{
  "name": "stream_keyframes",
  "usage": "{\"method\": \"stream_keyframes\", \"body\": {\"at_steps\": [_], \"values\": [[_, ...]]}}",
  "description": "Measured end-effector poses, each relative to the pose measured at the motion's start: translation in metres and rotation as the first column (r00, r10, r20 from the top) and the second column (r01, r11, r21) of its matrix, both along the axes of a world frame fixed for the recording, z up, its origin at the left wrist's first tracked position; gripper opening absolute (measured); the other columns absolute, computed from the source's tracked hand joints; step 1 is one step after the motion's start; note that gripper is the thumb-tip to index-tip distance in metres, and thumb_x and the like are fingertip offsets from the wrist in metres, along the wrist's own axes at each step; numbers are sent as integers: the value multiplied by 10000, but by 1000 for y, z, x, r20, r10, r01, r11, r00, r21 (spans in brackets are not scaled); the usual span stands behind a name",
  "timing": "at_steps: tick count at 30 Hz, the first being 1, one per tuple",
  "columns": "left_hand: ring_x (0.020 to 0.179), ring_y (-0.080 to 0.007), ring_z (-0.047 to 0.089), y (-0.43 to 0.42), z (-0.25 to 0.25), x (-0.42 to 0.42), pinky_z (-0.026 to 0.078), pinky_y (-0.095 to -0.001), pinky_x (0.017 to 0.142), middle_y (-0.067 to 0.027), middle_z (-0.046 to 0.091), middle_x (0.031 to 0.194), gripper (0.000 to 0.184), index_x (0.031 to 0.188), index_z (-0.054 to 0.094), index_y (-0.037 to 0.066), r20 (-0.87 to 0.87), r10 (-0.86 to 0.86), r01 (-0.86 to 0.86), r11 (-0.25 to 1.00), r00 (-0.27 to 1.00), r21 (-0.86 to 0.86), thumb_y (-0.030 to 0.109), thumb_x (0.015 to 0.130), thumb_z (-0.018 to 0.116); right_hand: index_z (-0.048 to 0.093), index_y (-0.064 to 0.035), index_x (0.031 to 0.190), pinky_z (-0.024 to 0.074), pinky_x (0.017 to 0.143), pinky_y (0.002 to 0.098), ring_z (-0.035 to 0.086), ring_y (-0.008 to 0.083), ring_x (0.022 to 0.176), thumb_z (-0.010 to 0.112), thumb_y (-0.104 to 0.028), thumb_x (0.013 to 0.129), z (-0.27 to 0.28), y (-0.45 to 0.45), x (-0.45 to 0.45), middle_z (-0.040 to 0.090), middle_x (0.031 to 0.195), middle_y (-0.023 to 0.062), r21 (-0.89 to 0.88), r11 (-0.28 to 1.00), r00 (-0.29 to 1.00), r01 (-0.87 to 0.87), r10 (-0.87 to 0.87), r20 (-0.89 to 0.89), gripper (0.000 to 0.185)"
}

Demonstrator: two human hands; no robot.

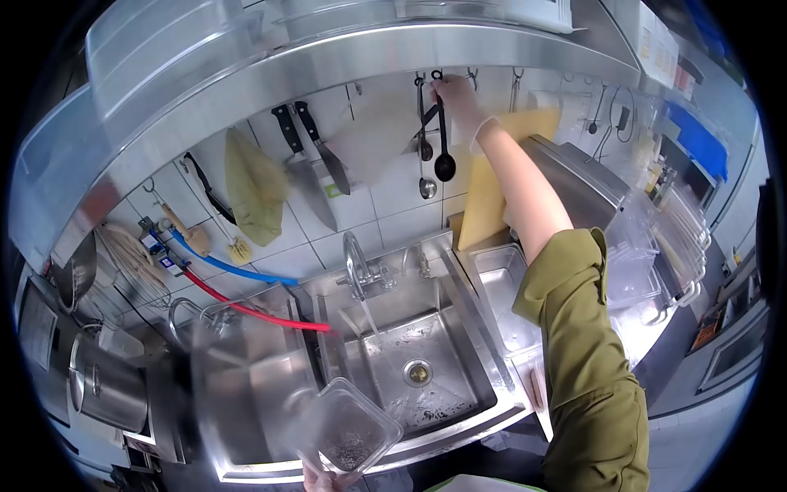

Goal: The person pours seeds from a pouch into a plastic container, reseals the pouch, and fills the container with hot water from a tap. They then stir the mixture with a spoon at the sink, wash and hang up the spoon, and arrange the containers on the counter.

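In the head view, my right hand (461, 100) is raised to the hooks under the shelf, its fingers closed at the top of a black spoon (444, 164) that hangs down against the tiles. What looks like a clear glove covers this hand. Close beside it hang another dark spoon (425, 150) and a metal ladle (428, 189). Low in the view, my left hand (318, 478) grips the edge of a clear plastic container (358, 422), tilted over the sink's front rim. Dark specks lie in the container. Part of the left hand is cut off by the frame.
Water runs from the faucet (355, 264) into the sink (459, 361). Knives (332, 164) and a green cloth (254, 189) hang on the wall. A red hose (254, 310) crosses the left basin. A yellow cutting board (484, 197) leans at right. The metal shelf (369, 61) overhangs.
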State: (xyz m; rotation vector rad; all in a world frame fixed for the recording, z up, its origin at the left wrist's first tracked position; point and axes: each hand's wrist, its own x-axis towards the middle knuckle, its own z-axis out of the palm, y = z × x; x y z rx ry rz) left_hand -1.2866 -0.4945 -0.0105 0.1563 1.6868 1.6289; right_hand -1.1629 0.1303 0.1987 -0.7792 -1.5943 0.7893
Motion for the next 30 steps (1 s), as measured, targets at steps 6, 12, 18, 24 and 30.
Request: {"method": "stream_keyframes", "body": {"at_steps": [6,12,18,24,30], "values": [[1127,-187,382,7,4,6,467,-282,855,-143,290,1542,712,1499,228,0,-1,39,-39,999,999,-11,89,835,468,609,-47,642,374,537,311,497,153,559,577,-167,808,4,22,-6,567,599,40,165,985,992,-42,21,122,208],[1258,-228,385,7,7,15,474,-308,923,-164,284,1541,723,1495,234,-8,-4,72,-72,997,997,-11,98,816,458,647,-47,661,367,518,273,475,112,538,603,-204,865,-16,31,-8,591,607,18,-50,998,988,-26,33,150,261],[1243,-232,437,3,18,30,480,-317,915,-158,361,1412,623,1415,325,-20,-7,150,-150,988,989,-33,130,832,486,622,17,882,473,755,395,629,260,813,546,-173,866,-96,-22,-14,663,851,149,37,925,916,378,-369,-156,205],[994,-175,546,10,18,27,495,-284,785,-101,536,1152,413,1273,499,-38,0,260,-256,951,966,-171,148,905,519,642,17,988,505,769,460,637,437,870,494,-304,927,-403,-125,-17,650,866,280,-197,944,949,264,-218,226,359],[1113,-225,539,10,13,29,516,-301,831,-126,470,1356,611,1419,395,-15,53,381,-373,921,923,-113,143,845,533,654,-4,992,501,815,472,622,443,910,469,-178,892,-448,-140,-114,656,950,256,-219,974,792,54,92,603,273]]}}
